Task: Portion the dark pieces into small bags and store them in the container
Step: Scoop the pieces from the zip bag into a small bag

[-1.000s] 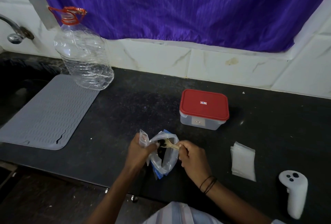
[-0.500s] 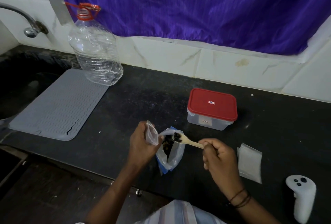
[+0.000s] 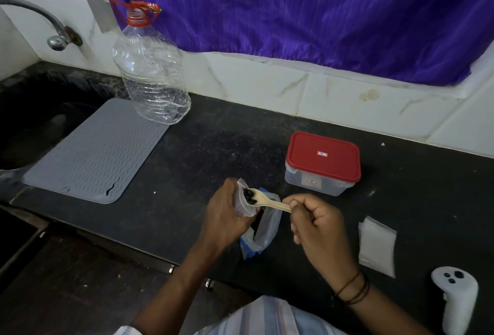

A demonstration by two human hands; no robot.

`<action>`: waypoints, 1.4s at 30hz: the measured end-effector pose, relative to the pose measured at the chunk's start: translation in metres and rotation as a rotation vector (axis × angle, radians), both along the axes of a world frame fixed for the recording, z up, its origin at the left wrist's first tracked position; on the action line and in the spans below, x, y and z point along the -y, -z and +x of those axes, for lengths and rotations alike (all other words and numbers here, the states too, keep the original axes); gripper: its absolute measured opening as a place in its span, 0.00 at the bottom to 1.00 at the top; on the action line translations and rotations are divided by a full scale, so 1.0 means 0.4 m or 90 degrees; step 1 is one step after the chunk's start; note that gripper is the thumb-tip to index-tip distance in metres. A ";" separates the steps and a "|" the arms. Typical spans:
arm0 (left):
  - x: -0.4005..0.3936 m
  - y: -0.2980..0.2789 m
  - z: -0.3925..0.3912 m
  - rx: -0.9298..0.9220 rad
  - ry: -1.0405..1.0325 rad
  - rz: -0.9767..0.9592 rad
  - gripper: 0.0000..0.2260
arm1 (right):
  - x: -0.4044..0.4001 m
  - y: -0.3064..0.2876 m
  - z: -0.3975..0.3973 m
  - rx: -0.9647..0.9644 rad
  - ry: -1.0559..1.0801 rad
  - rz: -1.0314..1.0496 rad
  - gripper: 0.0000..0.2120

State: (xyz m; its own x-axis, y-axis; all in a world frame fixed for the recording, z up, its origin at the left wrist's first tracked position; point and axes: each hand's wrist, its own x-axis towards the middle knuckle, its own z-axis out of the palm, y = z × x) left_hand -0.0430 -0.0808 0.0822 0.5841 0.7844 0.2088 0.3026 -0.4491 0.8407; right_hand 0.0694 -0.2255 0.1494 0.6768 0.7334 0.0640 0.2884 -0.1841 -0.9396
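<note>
Several glossy dark pieces (image 3: 249, 195) on wooden spoon (image 3: 267, 200), right hand (image 3: 316, 225) pinching handle, left hand (image 3: 226, 217) gripping small clear bag (image 3: 244, 205)

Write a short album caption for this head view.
Right hand tips a wooden spoon of dark pieces into a small bag held by the left hand.

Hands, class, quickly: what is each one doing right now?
Left hand: pinches a small bag open.
Right hand: grips a wooden spoon carrying dark pieces at the bag's mouth.
</note>
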 end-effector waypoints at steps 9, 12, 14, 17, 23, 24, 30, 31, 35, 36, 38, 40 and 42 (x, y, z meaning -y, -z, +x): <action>0.005 0.008 0.010 0.046 -0.027 0.013 0.20 | -0.050 0.004 0.001 0.683 -0.240 -0.034 0.12; 0.001 0.006 0.010 0.069 -0.041 -0.028 0.18 | -0.052 -0.004 0.020 0.724 -0.244 -0.014 0.13; -0.002 0.005 0.009 0.068 -0.047 -0.064 0.14 | -0.050 -0.011 0.029 0.718 -0.209 0.006 0.11; -0.009 0.006 0.003 0.025 -0.085 -0.081 0.16 | -0.043 -0.025 0.044 0.558 -0.089 0.034 0.10; -0.029 0.013 -0.004 -0.159 -0.099 -0.202 0.16 | -0.041 0.063 0.077 0.389 -0.051 -0.182 0.05; -0.033 0.019 -0.003 -0.189 -0.100 -0.228 0.16 | -0.046 0.086 0.071 0.388 -0.073 -0.234 0.05; -0.035 0.047 0.015 -0.136 -0.115 -0.363 0.16 | -0.085 0.147 0.035 0.435 -0.111 -0.311 0.09; -0.035 0.049 0.019 -0.106 -0.119 -0.413 0.16 | -0.090 0.151 0.032 0.438 -0.109 -0.315 0.09; -0.029 0.051 0.031 -0.010 -0.126 -0.516 0.09 | -0.103 0.168 0.028 0.419 -0.106 -0.325 0.09; -0.027 0.050 0.032 0.007 -0.124 -0.528 0.08 | -0.104 0.172 0.030 0.398 -0.099 -0.322 0.09; -0.024 0.047 0.031 0.032 -0.107 -0.551 0.10 | -0.103 0.184 0.038 0.357 -0.081 -0.316 0.09; -0.025 0.045 0.028 0.041 -0.086 -0.574 0.13 | -0.099 0.194 0.043 0.312 -0.068 -0.315 0.09; -0.030 0.051 0.026 0.042 -0.069 -0.584 0.13 | -0.093 0.201 0.046 0.275 -0.056 -0.303 0.09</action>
State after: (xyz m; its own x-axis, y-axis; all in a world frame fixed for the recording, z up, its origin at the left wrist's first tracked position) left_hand -0.0326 -0.0687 0.0618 0.5065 0.7086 -0.4913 0.2429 0.4295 0.8698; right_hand 0.0878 -0.1883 0.0692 0.5984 0.8007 -0.0285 0.6554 -0.5096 -0.5574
